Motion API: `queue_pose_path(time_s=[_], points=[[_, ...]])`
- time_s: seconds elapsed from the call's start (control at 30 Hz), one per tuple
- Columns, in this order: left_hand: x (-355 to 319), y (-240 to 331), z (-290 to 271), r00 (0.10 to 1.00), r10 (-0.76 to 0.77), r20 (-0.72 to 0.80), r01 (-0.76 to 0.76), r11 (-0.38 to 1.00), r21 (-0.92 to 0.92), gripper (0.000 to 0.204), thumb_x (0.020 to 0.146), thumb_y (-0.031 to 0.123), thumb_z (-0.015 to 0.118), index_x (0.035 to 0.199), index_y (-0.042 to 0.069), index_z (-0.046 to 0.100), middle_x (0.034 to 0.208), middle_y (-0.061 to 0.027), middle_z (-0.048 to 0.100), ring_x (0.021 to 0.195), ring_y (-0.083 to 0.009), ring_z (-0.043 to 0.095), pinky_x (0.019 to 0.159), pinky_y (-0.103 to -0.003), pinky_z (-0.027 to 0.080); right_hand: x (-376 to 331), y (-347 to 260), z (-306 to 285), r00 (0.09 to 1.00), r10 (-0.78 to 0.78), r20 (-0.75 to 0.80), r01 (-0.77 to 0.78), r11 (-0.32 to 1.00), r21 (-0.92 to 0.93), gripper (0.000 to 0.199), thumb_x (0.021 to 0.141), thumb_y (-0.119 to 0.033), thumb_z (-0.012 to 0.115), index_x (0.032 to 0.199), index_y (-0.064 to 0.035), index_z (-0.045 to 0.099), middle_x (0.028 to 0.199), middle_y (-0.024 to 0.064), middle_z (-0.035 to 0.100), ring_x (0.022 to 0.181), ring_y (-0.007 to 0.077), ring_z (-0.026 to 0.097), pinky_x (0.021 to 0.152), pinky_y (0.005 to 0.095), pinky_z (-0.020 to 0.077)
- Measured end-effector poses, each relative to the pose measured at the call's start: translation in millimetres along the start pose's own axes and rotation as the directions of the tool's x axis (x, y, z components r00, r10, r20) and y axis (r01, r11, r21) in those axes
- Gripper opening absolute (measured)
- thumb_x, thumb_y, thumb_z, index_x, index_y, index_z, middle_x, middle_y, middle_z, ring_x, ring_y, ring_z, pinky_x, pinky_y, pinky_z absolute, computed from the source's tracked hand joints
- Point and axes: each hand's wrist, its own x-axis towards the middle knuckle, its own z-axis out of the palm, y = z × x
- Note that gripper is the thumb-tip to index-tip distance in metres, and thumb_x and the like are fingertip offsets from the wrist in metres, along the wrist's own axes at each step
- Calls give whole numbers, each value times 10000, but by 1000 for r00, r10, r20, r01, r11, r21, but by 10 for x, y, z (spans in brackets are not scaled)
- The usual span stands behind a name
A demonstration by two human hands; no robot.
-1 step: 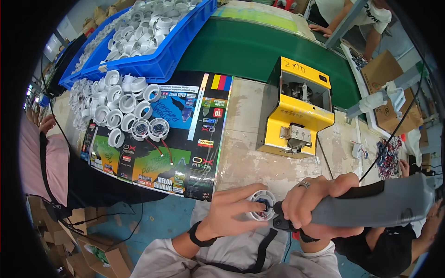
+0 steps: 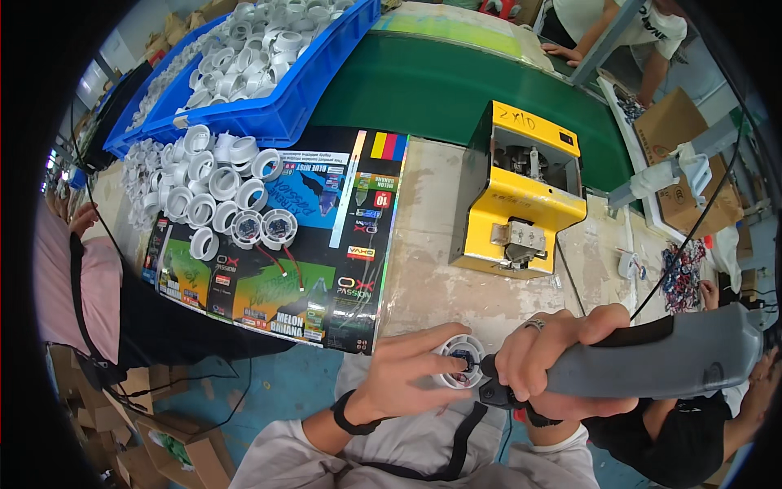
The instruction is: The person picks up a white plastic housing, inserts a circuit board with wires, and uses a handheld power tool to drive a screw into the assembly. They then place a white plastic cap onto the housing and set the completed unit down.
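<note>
"Where was the white ring [image 2: 456,381]?"

"Lower centre of the frame, pinched in the left hand [image 2: 403,373], a small board inside it."

"And the right hand [image 2: 538,354]?"

"Wrapped firmly around a grey tool [image 2: 660,359], whose dark tip overlapped the ring's right edge."

"What stood around them?"

"A yellow machine [image 2: 525,200] right of centre, with a dark cable [image 2: 692,235] crossing farther right. Leftward, loose rings [image 2: 220,182] crowded a printed sheet [image 2: 326,277]; a blue crate [image 2: 281,114] filled the upper left."
</note>
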Motion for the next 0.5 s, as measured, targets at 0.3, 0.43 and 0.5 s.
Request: queue_pose_path(time_s=[0.3,0.43,0.5], points=[[208,-291,-160,964,-227,-141,262,906,333,368,542,13,783,854,22,588,1068,-162,593,921,-352,608,769,-375,501,236,109,-473,978,-165,-126,154,984,-90,437,885,-267,577,1203,19,488,948,180,620,872,319,608,814,408,481],[88,-455,-598,937,-236,-259,349,680,645,416,563,-7,756,822,13,432,1051,-164,497,982,-365,519,847,-388,421,97,-149,-1651,870,-106,-482,-351,555,-754,386,818,-136,632,1173,-11,545,1068,194,607,978,327,587,906,398,450],[12,-468,-755,908,-241,-344,420,518,745,428,612,45,770,948,-6,510,1181,-196,481,1127,-399,441,953,-455,346,24,-254,-2156,903,-302,-304,-369,-185,-911,412,769,-85,646,1173,-70,566,1056,205,609,985,354,589,883,413,469]])
